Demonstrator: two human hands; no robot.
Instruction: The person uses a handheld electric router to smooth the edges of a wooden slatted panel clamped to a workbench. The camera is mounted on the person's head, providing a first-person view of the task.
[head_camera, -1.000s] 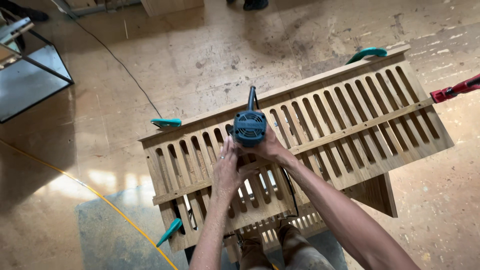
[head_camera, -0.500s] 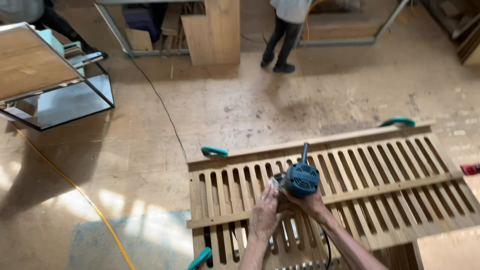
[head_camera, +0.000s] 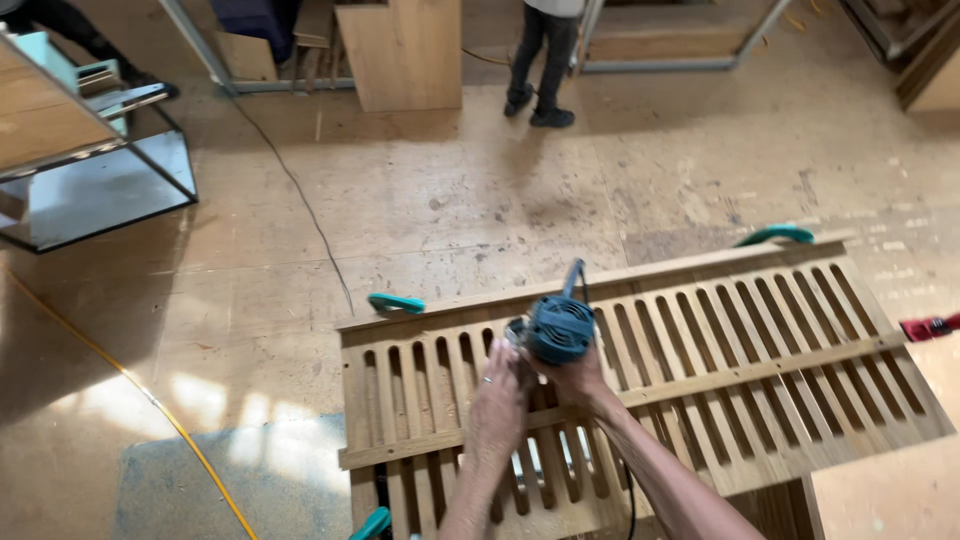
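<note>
A teal and grey hand-held router (head_camera: 556, 326) stands upright on a slotted wooden panel (head_camera: 760, 350) that lies flat in front of me. My right hand (head_camera: 580, 380) grips the router's body from the near side. My left hand (head_camera: 500, 395) presses against its left side, fingers closed on the base, a ring on one finger. The tool's cable (head_camera: 575, 277) rises from its top. Teal clamps (head_camera: 396, 302) hold the panel at its far left edge, at the far right (head_camera: 776, 236) and at the near left corner (head_camera: 372, 524).
A person in dark trousers (head_camera: 540, 60) stands at the far side of the plywood floor by leaning boards (head_camera: 400, 55). A metal-framed table (head_camera: 90, 150) is at the far left. A black cord (head_camera: 300, 200) and a yellow cord (head_camera: 140, 390) cross the floor. A red clamp (head_camera: 930, 326) shows at the right edge.
My view has tilted up and leftward, so the panel sits lower and the far person and boards came into sight. Both hands stay on the router at about the same slots.
</note>
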